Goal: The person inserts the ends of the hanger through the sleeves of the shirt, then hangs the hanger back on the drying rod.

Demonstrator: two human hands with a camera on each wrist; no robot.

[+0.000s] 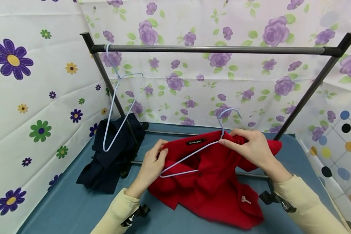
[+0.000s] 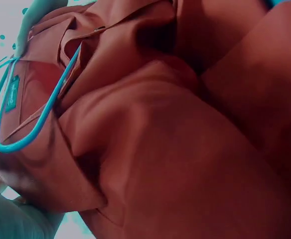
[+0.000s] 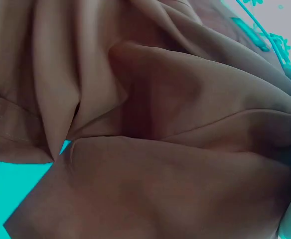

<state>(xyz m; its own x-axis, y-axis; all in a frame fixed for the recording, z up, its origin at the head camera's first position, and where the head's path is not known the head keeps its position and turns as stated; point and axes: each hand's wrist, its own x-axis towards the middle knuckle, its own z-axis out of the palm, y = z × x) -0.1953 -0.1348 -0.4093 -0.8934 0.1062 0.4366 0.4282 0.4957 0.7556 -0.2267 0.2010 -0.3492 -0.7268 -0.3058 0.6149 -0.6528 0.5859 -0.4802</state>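
Observation:
A red shirt (image 1: 213, 191) with a dark label (image 1: 196, 141) inside its neck hangs bunched between both hands. My left hand (image 1: 152, 162) pinches its edge on the left, beside the hanger's lower corner. At the neck of a pale blue hanger (image 1: 190, 157), my right hand (image 1: 253, 148) grips hanger and red cloth together, thumb in front. The hanger's hook points up; its left arm lies across the collar opening, while its right side is hidden by cloth. In the left wrist view, the hanger's rounded end (image 2: 16, 147) shows against the shirt.
A metal clothes rack (image 1: 193, 49) stands behind the shirt. From its top bar, at the left end, hangs a second pale blue hanger (image 1: 111, 110). Dark navy clothing (image 1: 105, 169) lies heaped at the rack's left foot on the blue-covered table (image 1: 58, 204).

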